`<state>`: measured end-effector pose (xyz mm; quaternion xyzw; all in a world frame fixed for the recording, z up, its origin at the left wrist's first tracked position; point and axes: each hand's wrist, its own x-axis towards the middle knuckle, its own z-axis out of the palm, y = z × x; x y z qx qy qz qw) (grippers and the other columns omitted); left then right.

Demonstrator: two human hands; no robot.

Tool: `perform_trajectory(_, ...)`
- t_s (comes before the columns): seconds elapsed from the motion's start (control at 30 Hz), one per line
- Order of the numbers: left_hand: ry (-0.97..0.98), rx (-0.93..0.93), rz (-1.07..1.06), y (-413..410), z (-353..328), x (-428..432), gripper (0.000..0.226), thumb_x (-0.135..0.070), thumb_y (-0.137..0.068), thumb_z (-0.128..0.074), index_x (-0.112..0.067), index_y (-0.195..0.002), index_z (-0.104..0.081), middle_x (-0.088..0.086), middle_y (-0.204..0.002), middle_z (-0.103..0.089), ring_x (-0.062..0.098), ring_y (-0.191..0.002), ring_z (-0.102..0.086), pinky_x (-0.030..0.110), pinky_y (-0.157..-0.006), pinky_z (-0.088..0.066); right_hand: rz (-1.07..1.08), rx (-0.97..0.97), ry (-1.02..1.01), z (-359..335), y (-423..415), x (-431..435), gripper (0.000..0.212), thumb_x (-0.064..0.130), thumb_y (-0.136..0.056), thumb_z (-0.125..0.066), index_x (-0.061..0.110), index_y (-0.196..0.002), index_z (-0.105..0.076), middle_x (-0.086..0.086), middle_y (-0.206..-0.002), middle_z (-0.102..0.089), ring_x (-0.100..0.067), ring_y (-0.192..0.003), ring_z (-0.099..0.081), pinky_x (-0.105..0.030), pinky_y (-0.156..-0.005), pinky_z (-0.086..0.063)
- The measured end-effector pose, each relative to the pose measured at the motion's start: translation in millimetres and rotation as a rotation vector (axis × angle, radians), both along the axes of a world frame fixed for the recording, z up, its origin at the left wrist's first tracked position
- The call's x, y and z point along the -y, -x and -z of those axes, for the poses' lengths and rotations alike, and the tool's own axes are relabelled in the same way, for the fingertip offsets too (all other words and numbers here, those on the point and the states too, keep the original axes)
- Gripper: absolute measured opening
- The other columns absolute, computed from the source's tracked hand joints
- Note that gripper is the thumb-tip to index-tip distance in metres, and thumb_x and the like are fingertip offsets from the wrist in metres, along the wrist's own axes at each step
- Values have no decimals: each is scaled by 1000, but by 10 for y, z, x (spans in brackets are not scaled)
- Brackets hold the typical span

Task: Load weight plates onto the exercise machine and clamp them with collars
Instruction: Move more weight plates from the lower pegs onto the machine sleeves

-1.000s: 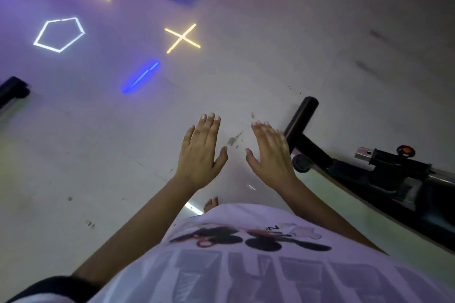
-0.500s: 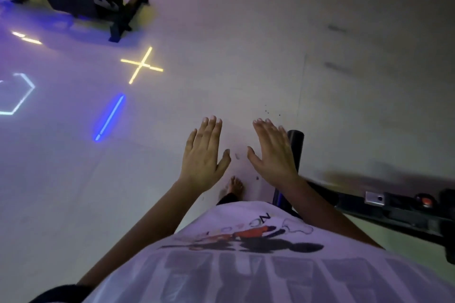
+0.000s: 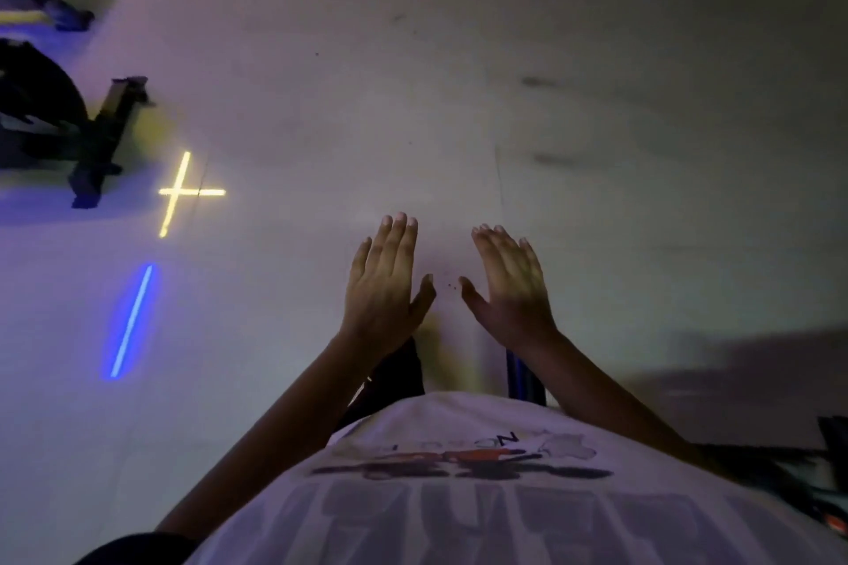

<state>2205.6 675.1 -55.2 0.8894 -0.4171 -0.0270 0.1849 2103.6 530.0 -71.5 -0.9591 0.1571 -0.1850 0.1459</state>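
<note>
Machine bar (image 3: 524,374) beneath right hand (image 3: 509,289)

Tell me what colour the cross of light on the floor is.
Yellow. The cross shows clearly at left in the head view.

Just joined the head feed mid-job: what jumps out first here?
Two open, empty hands, left hand and right hand, reach out side by side over the pale floor at centre. Left of them a yellow cross and a blue line glow on the floor; a black exercise machine stands at the far left.
</note>
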Motion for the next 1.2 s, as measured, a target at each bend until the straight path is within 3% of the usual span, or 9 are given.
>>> perform_trajectory(0.3, -13, 33, 289, -1871, -118, 1625, 62, -36, -88, -37, -2, -140, -26, 20, -145, -34, 33, -136, -28, 43, -108, -17, 270, -82, -20, -115, -1479, 1311, 57, 21, -81, -66, -1, -129, -45, -19, -133, -52, -36, -126, -44, -47, -106, -21)
perform_trajectory(0.43, -1, 51, 449, -2436, -131, 2400, 62, -31, -87, -46, 0, -138, -28, 21, -144, -35, 34, -135, -30, 44, -108, -18, 405, -96, -42, -165, -1924, 1881, 56, 24, -84, -63, 0, -131, -44, -19, -135, -49, -35, -129, -41, -48, -108, -21)
perform_trajectory(0.73, -6, 65, 655, -3283, 28, 4396, 62, -29, -86, -47, 0, -138, -29, 21, -144, -36, 34, -135, -30, 46, -108, -18, 651, -97, -24, 7, -2567, 3586, 55, 26, -85, -60, 3, -132, -43, -17, -137, -48, -33, -131, -39, -48, -108, -20)
perform_trajectory(0.97, -5, 71, 768, -3828, -149, 6151, 61, -32, -87, -41, 1, -137, -30, 23, -142, -38, 36, -133, -33, 51, -106, -26, 730, -109, -18, -82, -3042, 5222, 59, 28, -84, -63, 4, -134, -41, -17, -139, -46, -35, -133, -34, -47, -107, -14)
perform_trajectory(1.2, -4, 32, 814, -4201, -159, 7801, 64, -31, -87, -43, -2, -140, -25, 20, -147, -30, 32, -138, -24, 46, -110, -18, 820, -153, -18, -125, -3343, 6715, 64, 30, -85, -60, 5, -138, -35, -18, -143, -39, -36, -134, -30, -49, -107, -13)
